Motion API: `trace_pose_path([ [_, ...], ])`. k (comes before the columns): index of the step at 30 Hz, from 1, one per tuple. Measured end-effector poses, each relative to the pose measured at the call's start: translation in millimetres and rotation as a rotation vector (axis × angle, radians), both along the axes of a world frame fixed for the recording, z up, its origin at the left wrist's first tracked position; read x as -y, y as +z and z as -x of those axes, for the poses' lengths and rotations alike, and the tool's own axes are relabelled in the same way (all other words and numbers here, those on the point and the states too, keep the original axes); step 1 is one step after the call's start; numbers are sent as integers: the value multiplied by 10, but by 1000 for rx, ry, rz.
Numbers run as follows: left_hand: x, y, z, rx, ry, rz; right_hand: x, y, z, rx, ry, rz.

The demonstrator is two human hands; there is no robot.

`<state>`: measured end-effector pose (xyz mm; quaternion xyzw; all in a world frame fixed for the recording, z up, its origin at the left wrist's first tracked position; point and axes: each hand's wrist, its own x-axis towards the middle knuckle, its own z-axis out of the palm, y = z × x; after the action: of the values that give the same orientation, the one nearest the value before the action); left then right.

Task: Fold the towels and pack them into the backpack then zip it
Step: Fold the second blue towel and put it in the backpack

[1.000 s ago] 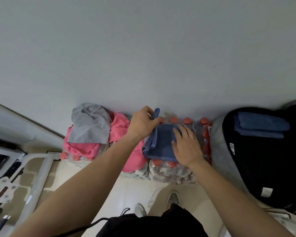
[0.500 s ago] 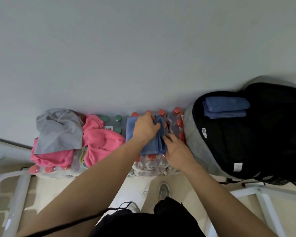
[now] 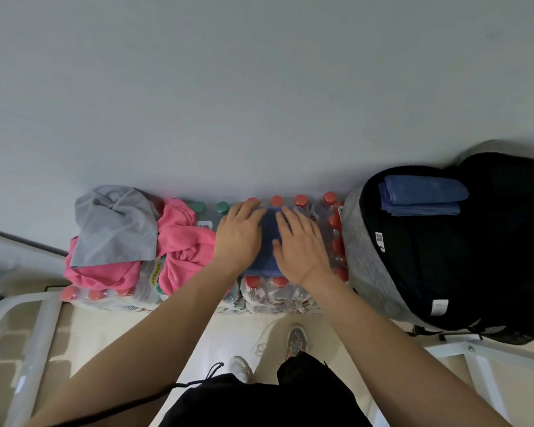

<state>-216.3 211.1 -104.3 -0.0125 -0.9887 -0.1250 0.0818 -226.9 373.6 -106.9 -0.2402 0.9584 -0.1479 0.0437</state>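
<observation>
Two hands down flat here: left hand (image 3: 239, 238) and right hand (image 3: 301, 248) lie side by side, fingers straight, palms pressing the folded blue towel (image 3: 268, 232). It sits on top of the shrink-wrapped bottle packs (image 3: 278, 295). Both forearms reach forward from the body.

Towel count: two blue, one under the palms and a second blue towel (image 3: 423, 195) lying folded inside the open backpack (image 3: 364, 241) just to the right. On the left, one grey towel (image 3: 114, 226) is crumpled over pink towel cloth (image 3: 185, 241); one pink piece or two, can't tell.

Four red caps (image 3: 276, 200) line the far row, with two green caps (image 3: 222, 207) beside them.
</observation>
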Motion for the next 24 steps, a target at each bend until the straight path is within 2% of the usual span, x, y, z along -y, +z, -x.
trace_pose_path([
  [3,53,-176,-96,127,-51,129,9,-98,116,71,62,-250],
  [5,9,-223,-124,180,-94,176,-103,-172,174,74,72,-332],
  [9,-88,-364,-184,299,-95,156,-212,-281,234,65,99,-323],
  [14,-50,-417,-145,346,-107,151,-194,-341,254,110,85,-291],
  [18,-37,-351,-104,445,-121,117,-175,-274,276,160,102,-344],
  [21,26,-245,-70,449,-137,-27,-138,-138,336,147,126,-385],
  [24,103,-153,-107,264,57,-329,-55,48,523,107,161,-295],
])
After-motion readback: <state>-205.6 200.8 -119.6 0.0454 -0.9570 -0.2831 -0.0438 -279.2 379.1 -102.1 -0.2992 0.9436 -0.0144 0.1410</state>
